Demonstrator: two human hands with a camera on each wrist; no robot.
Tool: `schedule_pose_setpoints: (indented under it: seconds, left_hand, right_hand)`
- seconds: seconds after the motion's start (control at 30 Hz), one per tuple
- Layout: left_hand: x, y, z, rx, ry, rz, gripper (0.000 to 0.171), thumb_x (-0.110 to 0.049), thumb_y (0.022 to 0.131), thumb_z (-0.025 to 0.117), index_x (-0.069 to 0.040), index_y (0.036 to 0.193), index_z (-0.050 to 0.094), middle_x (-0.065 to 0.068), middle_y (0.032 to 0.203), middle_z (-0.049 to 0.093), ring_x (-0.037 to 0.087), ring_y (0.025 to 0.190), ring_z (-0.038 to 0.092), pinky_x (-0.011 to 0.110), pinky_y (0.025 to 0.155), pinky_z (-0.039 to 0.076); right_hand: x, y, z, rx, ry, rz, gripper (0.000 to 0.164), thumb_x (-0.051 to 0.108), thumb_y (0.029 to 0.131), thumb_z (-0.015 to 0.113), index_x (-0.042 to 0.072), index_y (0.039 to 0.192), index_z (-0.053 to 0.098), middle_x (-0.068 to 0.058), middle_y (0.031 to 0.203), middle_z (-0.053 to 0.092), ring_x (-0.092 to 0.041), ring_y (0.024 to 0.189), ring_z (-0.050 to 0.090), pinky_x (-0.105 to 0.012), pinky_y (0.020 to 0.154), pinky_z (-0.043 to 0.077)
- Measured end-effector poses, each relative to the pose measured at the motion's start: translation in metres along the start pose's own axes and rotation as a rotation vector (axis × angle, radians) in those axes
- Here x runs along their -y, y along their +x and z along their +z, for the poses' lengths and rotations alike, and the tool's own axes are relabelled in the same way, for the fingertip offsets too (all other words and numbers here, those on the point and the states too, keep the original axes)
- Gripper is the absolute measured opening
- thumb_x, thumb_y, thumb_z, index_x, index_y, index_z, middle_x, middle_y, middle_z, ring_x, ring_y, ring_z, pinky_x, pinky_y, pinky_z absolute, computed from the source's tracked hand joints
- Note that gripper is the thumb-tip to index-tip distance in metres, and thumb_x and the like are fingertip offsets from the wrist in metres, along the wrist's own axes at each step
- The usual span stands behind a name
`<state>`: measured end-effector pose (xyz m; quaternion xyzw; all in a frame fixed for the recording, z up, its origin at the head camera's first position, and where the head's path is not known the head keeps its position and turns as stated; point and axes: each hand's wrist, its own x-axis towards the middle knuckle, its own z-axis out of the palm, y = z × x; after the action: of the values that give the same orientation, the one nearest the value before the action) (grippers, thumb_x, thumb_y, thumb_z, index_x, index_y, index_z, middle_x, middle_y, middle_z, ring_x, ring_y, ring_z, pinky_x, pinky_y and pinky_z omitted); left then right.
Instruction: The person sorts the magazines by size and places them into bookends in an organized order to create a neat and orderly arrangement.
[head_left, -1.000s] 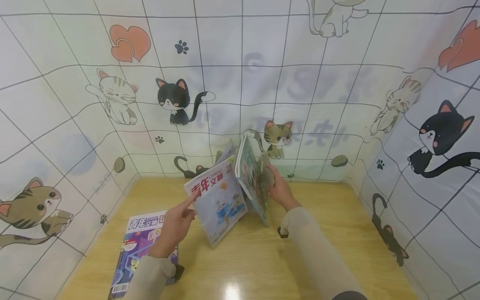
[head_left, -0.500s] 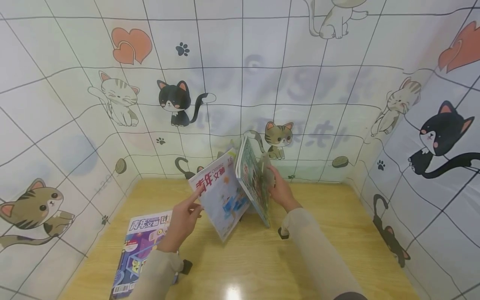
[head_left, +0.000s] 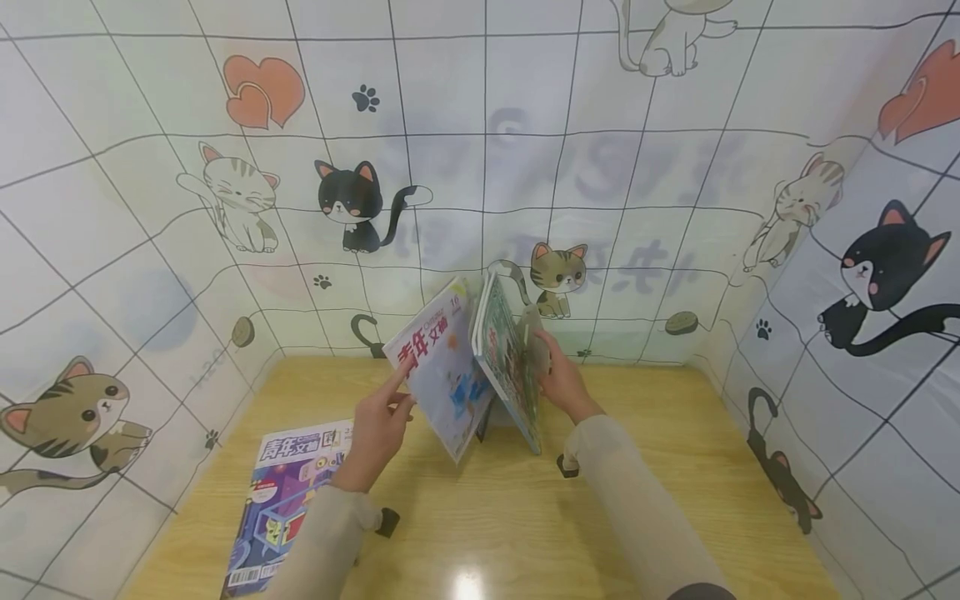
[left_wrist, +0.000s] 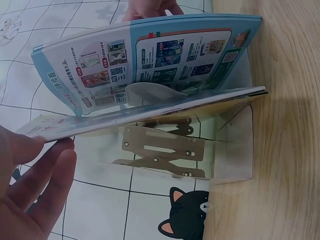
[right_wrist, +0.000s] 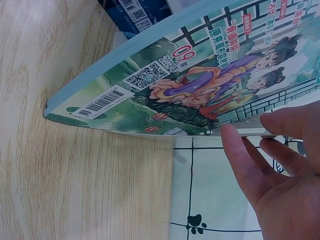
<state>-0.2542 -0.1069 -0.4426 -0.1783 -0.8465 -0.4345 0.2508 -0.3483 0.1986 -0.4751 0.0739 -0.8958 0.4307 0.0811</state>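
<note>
My left hand (head_left: pixel 381 429) pinches the left edge of a pale magazine (head_left: pixel 438 375) with a red title, thumb on its cover and fingers behind. The magazine stands tilted, its lower corner near the tabletop. Just right of it a green illustrated magazine (head_left: pixel 512 375) leans upright in an expandable bookend (left_wrist: pixel 162 145) with crossed slats, seen below the pale magazine in the left wrist view. My right hand (head_left: pixel 562 379) pinches the bookend's right end plate (head_left: pixel 536 342) beside the green cover. The rest of the bookend is mostly hidden behind the magazines in the head view.
A purple magazine (head_left: pixel 262 500) lies flat at the table's left front, partly under my left sleeve. The wooden table (head_left: pixel 637 467) meets a cat-print wall covering (head_left: pixel 450 183) close behind the bookend, with more of it on both sides.
My left hand has moved right and slightly back with the pale magazine, which now stands closer to the green one and more edge-on. The right hand stays where it was on the bookend.
</note>
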Motion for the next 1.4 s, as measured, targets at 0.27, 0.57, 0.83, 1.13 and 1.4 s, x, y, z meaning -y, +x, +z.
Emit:
schedule_pose_setpoints:
  seconds: [0.27, 0.57, 0.83, 1.13, 1.4]
  left_hand:
    - [-0.001, 0.004, 0.003, -0.025, 0.016, 0.016, 0.064, 0.002, 0.080, 0.056, -0.030, 0.132, 0.036, 0.004, 0.117, 0.053, 0.009, 0.068, 0.060, 0.019, 0.049, 0.045]
    - [-0.008, 0.014, -0.006, -0.057, 0.098, 0.090, 0.064, 0.005, 0.076, 0.056, -0.025, 0.130, 0.040, 0.010, 0.100, 0.060, 0.011, 0.066, 0.060, 0.020, 0.039, 0.040]
    - [-0.015, 0.030, -0.011, 0.022, 0.177, 0.084, 0.063, 0.002, 0.073, 0.059, -0.026, 0.128, 0.043, 0.004, 0.077, 0.064, 0.009, 0.053, 0.054, 0.022, 0.033, 0.032]
    - [-0.021, 0.040, -0.005, 0.063, 0.210, -0.003, 0.065, 0.002, 0.073, 0.058, -0.030, 0.128, 0.043, 0.000, 0.070, 0.062, 0.007, 0.048, 0.048, 0.025, 0.036, 0.034]
    - [-0.019, 0.048, 0.007, 0.040, 0.186, -0.038, 0.068, 0.003, 0.074, 0.058, -0.032, 0.129, 0.039, 0.001, 0.080, 0.062, 0.007, 0.050, 0.049, 0.025, 0.034, 0.033]
  right_hand:
    - [0.001, -0.001, -0.001, 0.013, -0.005, 0.007, 0.087, -0.009, 0.077, 0.054, 0.049, 0.130, 0.015, -0.023, 0.122, 0.040, -0.021, 0.062, 0.055, -0.025, 0.044, 0.045]
    - [0.002, -0.001, -0.002, 0.011, -0.020, -0.003, 0.086, -0.008, 0.077, 0.054, 0.049, 0.130, 0.015, -0.022, 0.120, 0.042, -0.022, 0.066, 0.056, -0.024, 0.044, 0.045]
    - [0.000, 0.000, 0.000, 0.005, -0.011, -0.007, 0.088, -0.010, 0.076, 0.054, 0.047, 0.131, 0.015, -0.022, 0.116, 0.044, -0.024, 0.067, 0.056, -0.025, 0.043, 0.045]
    - [0.001, 0.000, 0.000, 0.012, -0.006, -0.001, 0.083, -0.009, 0.077, 0.054, 0.040, 0.133, 0.017, -0.023, 0.118, 0.043, -0.024, 0.068, 0.055, -0.025, 0.043, 0.045]
    - [0.000, 0.000, 0.001, 0.012, 0.002, 0.002, 0.086, -0.009, 0.077, 0.054, 0.047, 0.130, 0.016, -0.021, 0.116, 0.044, -0.024, 0.070, 0.055, -0.025, 0.044, 0.046]
